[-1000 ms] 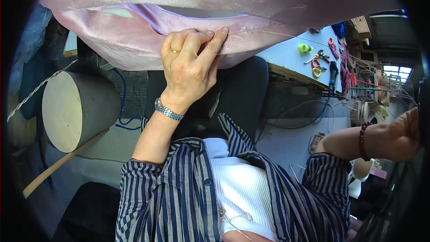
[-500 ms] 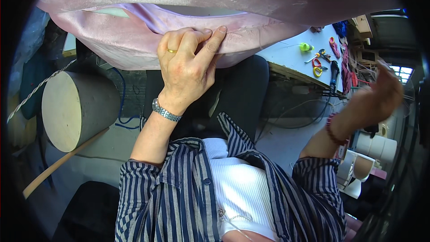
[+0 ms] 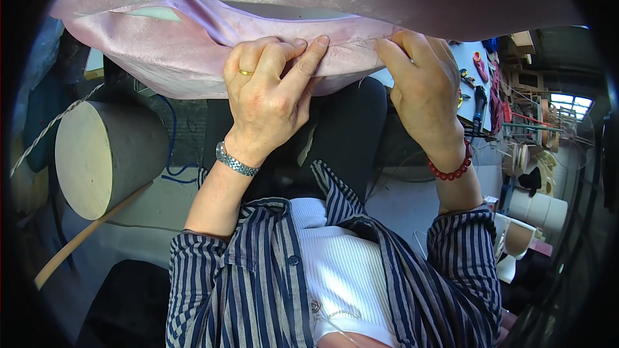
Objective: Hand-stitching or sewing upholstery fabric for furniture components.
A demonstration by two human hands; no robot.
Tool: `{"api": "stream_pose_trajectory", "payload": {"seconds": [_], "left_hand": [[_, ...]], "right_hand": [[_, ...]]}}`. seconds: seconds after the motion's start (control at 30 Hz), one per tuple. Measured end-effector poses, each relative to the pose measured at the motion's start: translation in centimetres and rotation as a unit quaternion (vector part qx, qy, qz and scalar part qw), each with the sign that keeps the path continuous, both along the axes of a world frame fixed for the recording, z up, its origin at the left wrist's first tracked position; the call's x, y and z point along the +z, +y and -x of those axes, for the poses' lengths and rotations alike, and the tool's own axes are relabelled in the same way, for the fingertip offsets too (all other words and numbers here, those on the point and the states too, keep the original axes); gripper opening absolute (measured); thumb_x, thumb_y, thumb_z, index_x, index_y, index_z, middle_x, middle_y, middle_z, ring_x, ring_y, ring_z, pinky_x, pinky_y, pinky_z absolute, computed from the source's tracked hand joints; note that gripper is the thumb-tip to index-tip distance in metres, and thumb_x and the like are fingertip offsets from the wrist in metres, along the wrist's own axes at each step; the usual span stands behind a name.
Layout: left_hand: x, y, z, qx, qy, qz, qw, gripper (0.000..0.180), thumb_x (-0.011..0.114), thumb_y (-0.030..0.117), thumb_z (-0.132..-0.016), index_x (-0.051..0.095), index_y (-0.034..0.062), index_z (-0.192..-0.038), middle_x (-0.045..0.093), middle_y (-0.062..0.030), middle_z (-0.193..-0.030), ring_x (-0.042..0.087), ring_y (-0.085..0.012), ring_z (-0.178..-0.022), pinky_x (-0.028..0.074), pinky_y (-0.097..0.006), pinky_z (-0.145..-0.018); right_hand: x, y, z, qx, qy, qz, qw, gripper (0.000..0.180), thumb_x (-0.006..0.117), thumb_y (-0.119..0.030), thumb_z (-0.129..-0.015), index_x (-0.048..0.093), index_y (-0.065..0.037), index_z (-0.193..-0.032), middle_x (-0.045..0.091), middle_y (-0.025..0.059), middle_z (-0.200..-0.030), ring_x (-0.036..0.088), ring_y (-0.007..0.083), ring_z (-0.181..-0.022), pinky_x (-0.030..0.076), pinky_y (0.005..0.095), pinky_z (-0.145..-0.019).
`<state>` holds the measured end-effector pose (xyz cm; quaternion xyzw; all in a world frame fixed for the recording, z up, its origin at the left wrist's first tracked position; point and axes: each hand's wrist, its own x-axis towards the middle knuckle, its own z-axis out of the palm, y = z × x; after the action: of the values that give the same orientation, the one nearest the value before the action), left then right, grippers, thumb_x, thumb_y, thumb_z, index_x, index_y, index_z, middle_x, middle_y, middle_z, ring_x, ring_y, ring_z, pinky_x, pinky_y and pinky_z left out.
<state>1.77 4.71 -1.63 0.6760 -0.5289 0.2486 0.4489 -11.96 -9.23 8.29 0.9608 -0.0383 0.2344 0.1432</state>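
Observation:
A large pink velvet cover [image 3: 151, 45] hangs across the top of the head view, its folds parted to show a lilac inner layer [image 3: 206, 22]. My left hand [image 3: 264, 90], with a gold ring and a watch, pinches the lower fold between thumb and fingers. Along the fold's edge, a fine dark thread-like line [image 3: 354, 41] runs between my two hands. My right hand [image 3: 429, 93], wearing a red bead bracelet, is closed in a pinch at the right end of that line, against the fabric. Whatever its fingertips hold is too small to make out.
To the left stand a big grey cylinder [image 3: 111, 161] and a curved wooden rod [image 3: 93, 238], with blue cord [image 3: 174, 135] nearby. A white worktable [image 3: 474, 51] at right carries pink-handled scissors [image 3: 480, 67] and a black-handled tool [image 3: 480, 106]. White rolls [image 3: 538, 209] lie farther right.
My right hand has come in from the raised position at the far right to the fabric edge and closed there. The left hand keeps its pinch almost unmoved.

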Motion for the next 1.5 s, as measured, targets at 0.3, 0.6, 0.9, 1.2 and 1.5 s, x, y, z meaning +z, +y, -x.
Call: {"api": "stream_pose_trajectory", "payload": {"seconds": [0.3, 0.6, 0.9, 1.2, 1.5], "left_hand": [[0.1, 0.0, 0.2, 0.002, 0.002, -0.005, 1.0, 0.043, 0.075, 0.011, -0.071, 0.075, 0.0142, -0.114, 0.06, 0.0007, -0.091, 0.056, -0.0178, -0.088, 0.039, -0.034, -0.082], [0.0, 0.0, 0.2, 0.002, 0.006, -0.003, 1.0, 0.042, 0.076, 0.012, -0.071, 0.075, 0.0143, -0.114, 0.06, 0.0007, -0.091, 0.056, -0.0177, -0.088, 0.039, -0.034, -0.082], [0.0, -0.1, 0.1, -0.001, 0.006, 0.008, 1.0, 0.042, 0.075, 0.011, -0.07, 0.076, 0.0136, -0.112, 0.061, 0.0006, -0.092, 0.056, -0.0179, -0.088, 0.039, -0.034, -0.082], [0.1, 0.0, 0.2, -0.008, 0.013, 0.004, 1.0, 0.043, 0.076, 0.01, -0.069, 0.076, 0.0117, -0.111, 0.062, 0.0, -0.094, 0.058, -0.0184, -0.091, 0.04, -0.035, -0.084], [0.0, -0.1, 0.1, -0.014, 0.013, 0.023, 1.0, 0.042, 0.077, 0.01, -0.067, 0.076, 0.0098, -0.108, 0.065, 0.0, -0.094, 0.058, -0.0188, -0.091, 0.041, -0.035, -0.084]], "right_hand": [[0.4, 0.5, -0.1, -0.031, 0.057, 0.002, 0.998, 0.03, 0.068, 0.01, -0.07, 0.069, -0.005, -0.096, 0.065, 0.0113, -0.096, 0.061, 0.0297, -0.09, 0.049, 0.0406, -0.08], [-0.5, -0.3, -0.6, 0.013, -0.012, -0.05, 0.999, 0.024, 0.065, 0.009, -0.072, 0.07, -0.006, -0.09, 0.069, 0.0094, -0.092, 0.064, 0.0285, -0.084, 0.048, 0.0389, -0.077], [-1.5, -0.5, -0.9, 0.008, -0.08, -0.083, 0.993, 0.014, 0.068, 0.006, -0.076, 0.07, -0.005, -0.084, 0.071, 0.0094, -0.086, 0.065, 0.0277, -0.081, 0.049, 0.0378, -0.075], [-1.8, -0.6, -0.9, 0.009, -0.098, -0.083, 0.992, 0.012, 0.067, 0.007, -0.078, 0.07, -0.005, -0.082, 0.071, 0.0101, -0.084, 0.065, 0.0282, -0.082, 0.048, 0.0374, -0.075], [-4.0, -0.6, -1.5, 0.051, -0.174, -0.068, 0.981, 0.012, 0.073, 0.001, -0.076, 0.066, -0.006, -0.083, 0.066, 0.0074, -0.081, 0.063, 0.0263, -0.077, 0.046, 0.0374, -0.073]]}}
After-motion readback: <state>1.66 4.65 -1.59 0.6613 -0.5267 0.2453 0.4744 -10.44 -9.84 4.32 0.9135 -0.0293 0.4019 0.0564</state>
